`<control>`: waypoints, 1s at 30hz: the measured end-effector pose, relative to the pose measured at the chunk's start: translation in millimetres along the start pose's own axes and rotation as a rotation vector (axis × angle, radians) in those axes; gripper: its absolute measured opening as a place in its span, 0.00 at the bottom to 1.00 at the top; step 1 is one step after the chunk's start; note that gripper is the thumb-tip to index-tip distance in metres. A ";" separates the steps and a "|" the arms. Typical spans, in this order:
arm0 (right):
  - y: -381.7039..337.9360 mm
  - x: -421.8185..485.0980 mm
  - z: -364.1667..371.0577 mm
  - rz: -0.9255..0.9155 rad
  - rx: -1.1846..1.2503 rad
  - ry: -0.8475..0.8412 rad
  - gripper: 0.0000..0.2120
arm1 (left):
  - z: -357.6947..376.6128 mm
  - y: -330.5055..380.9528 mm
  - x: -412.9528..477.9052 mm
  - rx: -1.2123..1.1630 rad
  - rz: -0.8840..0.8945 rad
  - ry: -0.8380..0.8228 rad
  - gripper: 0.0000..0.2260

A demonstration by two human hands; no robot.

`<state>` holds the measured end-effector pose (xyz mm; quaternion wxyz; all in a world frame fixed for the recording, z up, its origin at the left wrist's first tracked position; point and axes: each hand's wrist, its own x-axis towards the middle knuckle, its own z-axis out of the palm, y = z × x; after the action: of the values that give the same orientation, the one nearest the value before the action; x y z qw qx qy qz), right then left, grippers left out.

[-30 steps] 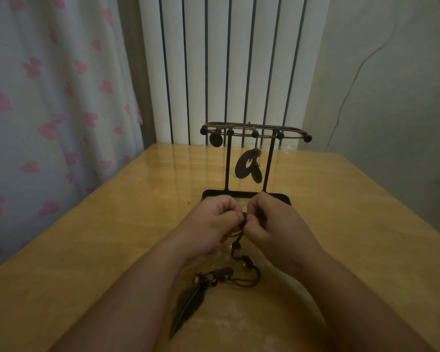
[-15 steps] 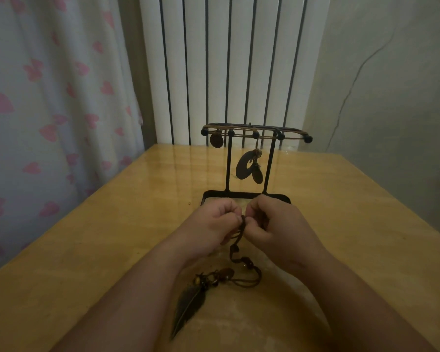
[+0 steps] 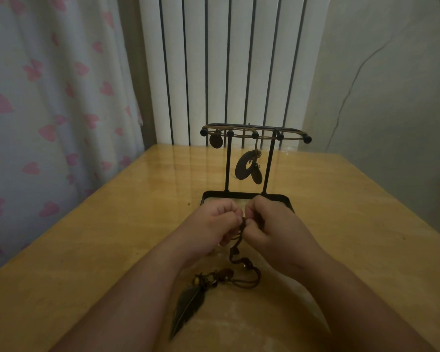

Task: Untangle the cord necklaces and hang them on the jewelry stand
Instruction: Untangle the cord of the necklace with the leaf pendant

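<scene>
Item: cord necklace, dark brown, beaded, w/ feather pendant. Loc.: on table, just in front of the jewelry stand. The upper end is raised off the wood and held between both hands; the lower loops and pendant are laid flat between the forearms. Left hand: fingers curled, thumb and forefinger tips pinched on the cord at the tangle. Right hand: likewise clenched on the cord, its tips touching those of the left. Which strand is held cannot be told, as it is hidden by the fingers. Handling (judged): the cord is light, soft and limp, and no shape is kept, so slack is expected to drop back into loops. Knots are prob. small and tight, to be picked w/ fingertips or nails, not yanked. The pendant is judged the heaviest part: thin, poss. bendable, likely to swing when lifted. Beads may slide. Hold advised: the cord is to be taken close on either side of the tangle for picking. For hanging, it is to be taken at the top of the loop, opp. the pendant, w/ the pendant left dangling. Stand: black wire, two posts, top rail w/ ball-ended pegs. Hung necklaces are already draped there, w/ disc pendants between the posts. Status est.: this necklace is not yet freed or hung.
</scene>
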<state>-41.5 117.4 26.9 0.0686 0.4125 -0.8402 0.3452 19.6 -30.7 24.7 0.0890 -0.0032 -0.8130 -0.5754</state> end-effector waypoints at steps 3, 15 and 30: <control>-1.0 -0.3 1.2 0.011 0.042 0.008 0.03 | 0.1 -0.6 0.4 -0.049 -0.015 -0.042 0.12; -7.9 0.1 7.5 0.071 0.344 0.158 0.03 | 0.9 -4.0 7.0 -0.300 -0.020 -0.038 0.09; 1.3 -0.5 2.8 0.017 0.153 0.126 0.03 | -1.5 -2.5 1.8 -0.080 -0.007 0.033 0.19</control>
<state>-41.6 116.4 23.9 0.0869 0.3867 -0.8090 0.4342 17.7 -33.1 23.1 0.1002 0.0053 -0.7878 -0.6078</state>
